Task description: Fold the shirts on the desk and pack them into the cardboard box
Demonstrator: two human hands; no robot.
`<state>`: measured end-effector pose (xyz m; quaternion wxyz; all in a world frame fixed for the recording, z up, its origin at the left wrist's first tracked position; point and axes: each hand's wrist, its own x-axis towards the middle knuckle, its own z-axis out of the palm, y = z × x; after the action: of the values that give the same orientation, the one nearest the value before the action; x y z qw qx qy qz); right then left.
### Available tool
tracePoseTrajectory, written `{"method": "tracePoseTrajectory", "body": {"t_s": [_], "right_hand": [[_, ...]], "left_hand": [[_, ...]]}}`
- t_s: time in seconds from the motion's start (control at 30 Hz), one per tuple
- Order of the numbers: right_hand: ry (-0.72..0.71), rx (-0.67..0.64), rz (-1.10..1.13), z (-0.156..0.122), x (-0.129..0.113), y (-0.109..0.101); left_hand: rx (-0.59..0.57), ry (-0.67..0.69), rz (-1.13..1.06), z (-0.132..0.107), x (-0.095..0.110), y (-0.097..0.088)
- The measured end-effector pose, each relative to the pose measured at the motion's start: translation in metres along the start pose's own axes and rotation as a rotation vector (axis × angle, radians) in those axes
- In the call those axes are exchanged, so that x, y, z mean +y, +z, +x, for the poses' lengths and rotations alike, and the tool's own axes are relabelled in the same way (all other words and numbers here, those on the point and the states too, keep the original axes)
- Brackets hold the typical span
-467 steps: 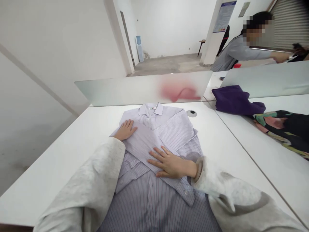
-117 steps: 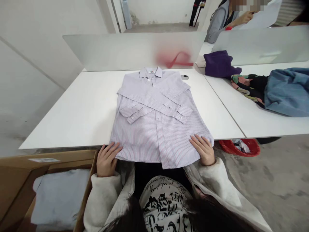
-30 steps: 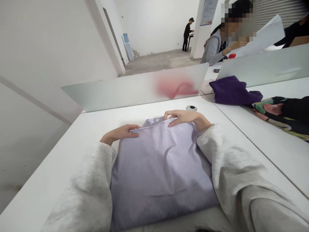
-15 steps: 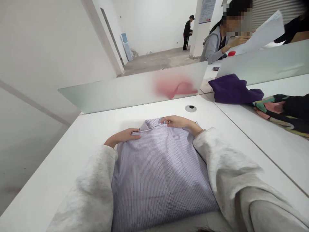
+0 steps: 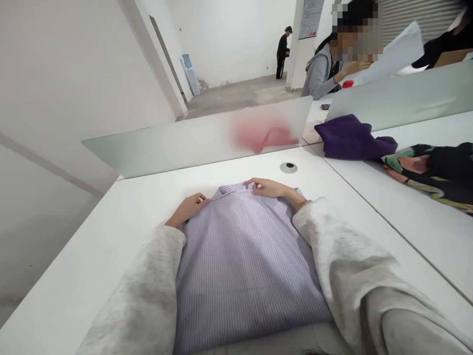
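A lilac pinstriped shirt (image 5: 244, 266) lies folded into a flat block on the white table (image 5: 103, 246), its folded edge away from me. My right hand (image 5: 268, 187) pinches that far edge near the middle, between thumb and fingers. My left hand (image 5: 187, 209) is at the edge's left corner, its fingertips holding a thin fold of the cloth. Grey fleece sleeves cover both forearms and lie along the shirt's sides. The collar and crossed sleeves are hidden inside the fold.
Beyond the shirt are a cable grommet (image 5: 288, 167) and a frosted divider (image 5: 192, 143). A purple cloth (image 5: 351, 140) and a patterned cloth (image 5: 424, 172) lie on the adjoining table. Behind the divider, a co-worker (image 5: 321, 69) holds up a paper sheet (image 5: 391, 49).
The shirt's hem half now lies folded up over the collar, and my hands have gone from the near edge to the far edge. In the last second, my left hand has closed onto the cloth.
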<state>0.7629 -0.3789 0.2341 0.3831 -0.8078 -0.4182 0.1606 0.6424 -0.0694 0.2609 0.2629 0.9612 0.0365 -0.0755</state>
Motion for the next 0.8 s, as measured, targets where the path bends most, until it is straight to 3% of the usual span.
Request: {"method": "tracePoseTrajectory", "body": {"t_s": [0.23,0.37,0.5,0.57,0.67,0.8], "right_hand": [[0.249,-0.154,0.014,-0.034,0.004,-0.053],[0.368,-0.148,-0.167,-0.059,0.008,-0.079],[0.356,-0.179,-0.333,-0.079,0.005,-0.078],[0.295,-0.123,-0.379,-0.087,0.003,-0.07],[0.218,0.082,-0.404,-0.099,0.005,-0.061],[0.341,0.376,-0.215,-0.116,0.018,-0.057]], "left_hand": [[-0.167,-0.051,-0.006,-0.047,-0.024,-0.045],[-0.269,-0.008,0.045,-0.061,-0.028,-0.047],[-0.164,0.025,-0.022,-0.066,-0.025,-0.038],[-0.101,0.027,-0.109,-0.065,-0.023,-0.035],[0.0,0.051,-0.191,-0.064,-0.024,-0.033],[0.118,0.062,-0.26,-0.06,-0.031,-0.038]]}}
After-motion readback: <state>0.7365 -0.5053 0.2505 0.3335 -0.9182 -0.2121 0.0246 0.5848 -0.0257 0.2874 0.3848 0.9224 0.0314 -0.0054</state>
